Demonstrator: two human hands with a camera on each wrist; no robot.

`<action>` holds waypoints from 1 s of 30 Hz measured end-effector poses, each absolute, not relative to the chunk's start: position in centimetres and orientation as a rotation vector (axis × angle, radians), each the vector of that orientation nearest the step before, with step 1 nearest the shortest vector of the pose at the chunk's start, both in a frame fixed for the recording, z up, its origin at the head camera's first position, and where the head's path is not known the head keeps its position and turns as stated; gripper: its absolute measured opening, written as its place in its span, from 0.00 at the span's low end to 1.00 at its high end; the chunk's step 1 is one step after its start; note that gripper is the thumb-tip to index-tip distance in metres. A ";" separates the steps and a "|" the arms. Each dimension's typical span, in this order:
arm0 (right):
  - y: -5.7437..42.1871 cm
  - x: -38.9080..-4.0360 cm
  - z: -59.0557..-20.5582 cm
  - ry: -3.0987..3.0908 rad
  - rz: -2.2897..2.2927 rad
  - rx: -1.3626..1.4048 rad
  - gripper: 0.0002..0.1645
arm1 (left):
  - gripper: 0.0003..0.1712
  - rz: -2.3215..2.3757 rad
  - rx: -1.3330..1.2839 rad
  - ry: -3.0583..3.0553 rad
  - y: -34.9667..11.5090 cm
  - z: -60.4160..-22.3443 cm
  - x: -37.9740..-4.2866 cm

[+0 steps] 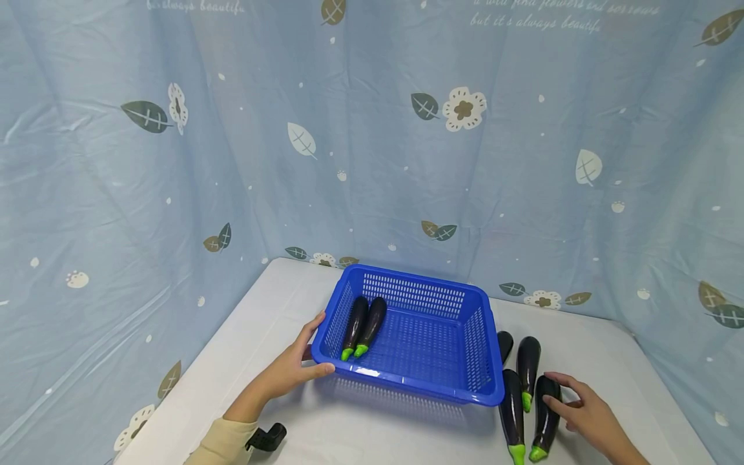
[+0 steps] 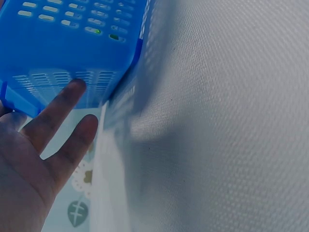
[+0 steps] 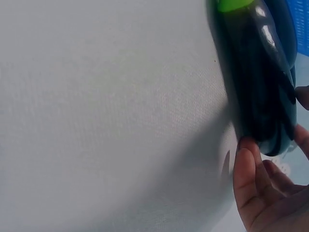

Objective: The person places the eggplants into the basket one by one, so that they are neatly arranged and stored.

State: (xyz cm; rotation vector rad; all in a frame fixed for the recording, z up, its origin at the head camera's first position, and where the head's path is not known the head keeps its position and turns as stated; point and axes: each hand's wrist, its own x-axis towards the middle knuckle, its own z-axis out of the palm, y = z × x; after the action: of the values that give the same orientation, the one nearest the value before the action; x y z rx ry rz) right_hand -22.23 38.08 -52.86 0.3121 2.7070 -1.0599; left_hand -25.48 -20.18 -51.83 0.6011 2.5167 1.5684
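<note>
White counter (image 1: 343, 439) before blue patterned curtain (image 1: 372, 187): blue basket (image 1: 407, 383) part filled

The basket stands on the counter; two eggplants (image 1: 356, 320) lie inside, at its left. Four more eggplants (image 1: 511, 407) lie outside, to its right. Left hand (image 1: 290, 368): fingers spread, nearly straight, against the basket's near left corner. Right hand (image 1: 589, 413): fingers partly closed, pinching the rounded end of the rightmost eggplant (image 1: 546, 420), which lies on the counter.

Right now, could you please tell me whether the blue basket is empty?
The blue basket is not empty: two eggplants lie inside it.
</note>
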 end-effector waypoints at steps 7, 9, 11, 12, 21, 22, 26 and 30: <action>37.7 -21.9 -52.7 2.686 -1.084 0.320 0.52 | 0.60 1.571 0.608 2.513 -20.2 -51.9 -25.4; 37.5 -21.9 -52.7 2.681 -1.085 0.334 0.52 | 0.60 1.568 0.611 2.514 -20.2 -51.9 -25.4; 37.4 -21.9 -52.7 2.680 -1.090 0.340 0.52 | 0.60 1.565 0.611 2.518 -20.2 -51.9 -25.4; 37.4 -21.9 -52.7 2.678 -1.096 0.343 0.52 | 0.60 1.564 0.610 2.517 -20.2 -51.9 -25.4; 37.3 -21.7 -52.6 2.695 -1.125 0.323 0.49 | 0.59 1.573 0.573 2.503 -20.2 -51.9 -25.4; 37.2 -21.7 -52.6 2.691 -1.132 0.324 0.49 | 0.59 1.577 0.568 2.501 -20.2 -51.9 -25.4; 37.2 -21.7 -52.6 2.677 -1.150 0.335 0.47 | 0.59 1.579 0.557 2.497 -20.2 -51.9 -25.4; 37.2 -21.7 -52.6 2.667 -1.171 0.346 0.46 | 0.59 1.580 0.556 2.497 -20.1 -51.9 -25.4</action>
State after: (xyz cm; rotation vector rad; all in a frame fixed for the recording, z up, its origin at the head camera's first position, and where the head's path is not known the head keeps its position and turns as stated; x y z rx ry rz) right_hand -21.73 37.17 -52.64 0.3463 2.6667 -1.1705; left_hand -25.43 -20.14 -51.93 0.5564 2.4971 1.5796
